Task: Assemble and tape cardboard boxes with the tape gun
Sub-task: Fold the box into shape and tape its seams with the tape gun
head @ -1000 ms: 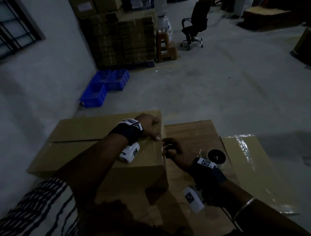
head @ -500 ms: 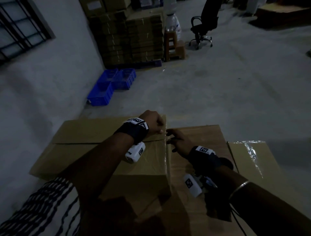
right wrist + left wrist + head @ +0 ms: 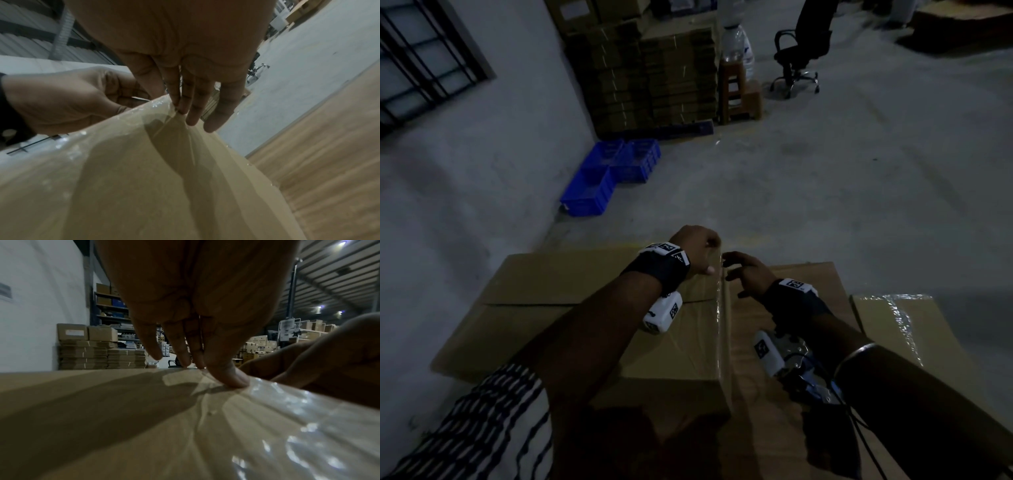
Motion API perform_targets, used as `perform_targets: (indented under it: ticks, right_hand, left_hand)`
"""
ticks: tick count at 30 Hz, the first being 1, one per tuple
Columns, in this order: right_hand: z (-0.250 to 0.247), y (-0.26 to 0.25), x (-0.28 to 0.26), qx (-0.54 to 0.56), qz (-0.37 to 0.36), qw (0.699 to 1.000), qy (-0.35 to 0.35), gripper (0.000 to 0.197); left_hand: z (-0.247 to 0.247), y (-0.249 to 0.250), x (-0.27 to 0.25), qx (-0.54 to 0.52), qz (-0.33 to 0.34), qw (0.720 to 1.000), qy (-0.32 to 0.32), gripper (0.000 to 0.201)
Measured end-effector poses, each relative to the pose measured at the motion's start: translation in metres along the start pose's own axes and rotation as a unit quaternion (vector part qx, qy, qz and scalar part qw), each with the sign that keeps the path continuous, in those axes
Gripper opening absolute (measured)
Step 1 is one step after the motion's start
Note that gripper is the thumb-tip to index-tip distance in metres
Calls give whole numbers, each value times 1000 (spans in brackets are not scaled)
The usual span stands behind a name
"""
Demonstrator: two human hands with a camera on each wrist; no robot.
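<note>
A closed cardboard box (image 3: 571, 308) lies on a wooden table (image 3: 815, 274). Clear tape (image 3: 719, 308) runs along the box's right edge and folds down its side. My left hand (image 3: 702, 250) sits on the far right corner of the top. Its thumb (image 3: 234, 379) presses the tape (image 3: 298, 418) down, and its other fingers point down at the far edge. My right hand (image 3: 746, 274) is beside it against the box's right side. Its spread, straight fingertips (image 3: 191, 116) press the tape (image 3: 123, 154) there. No tape gun shows in any view.
A second box (image 3: 914, 342) with shiny tape lies on the table at my right. On the floor beyond are blue crates (image 3: 613, 171), stacks of flat cardboard (image 3: 647, 78), a stool with a water bottle (image 3: 739, 99) and an office chair (image 3: 804, 44). A wall runs along the left.
Both hands have slid along the taped right edge toward the far corner. The right hand's fingers have spread out flat. The tape roll seen earlier on the table is now hidden.
</note>
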State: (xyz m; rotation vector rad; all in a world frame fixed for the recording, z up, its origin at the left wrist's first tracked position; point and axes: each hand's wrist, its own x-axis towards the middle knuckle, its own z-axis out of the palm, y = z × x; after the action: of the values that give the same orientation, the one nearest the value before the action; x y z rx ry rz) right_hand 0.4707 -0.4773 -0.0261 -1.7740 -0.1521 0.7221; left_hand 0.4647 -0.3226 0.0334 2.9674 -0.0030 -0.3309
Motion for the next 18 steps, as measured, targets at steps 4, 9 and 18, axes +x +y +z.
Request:
perform_targets:
  ticks: [4, 9, 18]
  right_hand:
    - [-2, -2, 2, -35, -9, 999, -1, 59]
    - [-3, 3, 3, -50, -15, 999, -4, 58]
    - [-4, 10, -9, -46, -15, 999, -6, 40]
  left_hand:
    - [-6, -2, 12, 42, 9, 998, -42, 78]
    - [-10, -1, 22, 88, 45, 991, -93, 75]
    - [-15, -4, 28, 177, 88, 970, -139, 76]
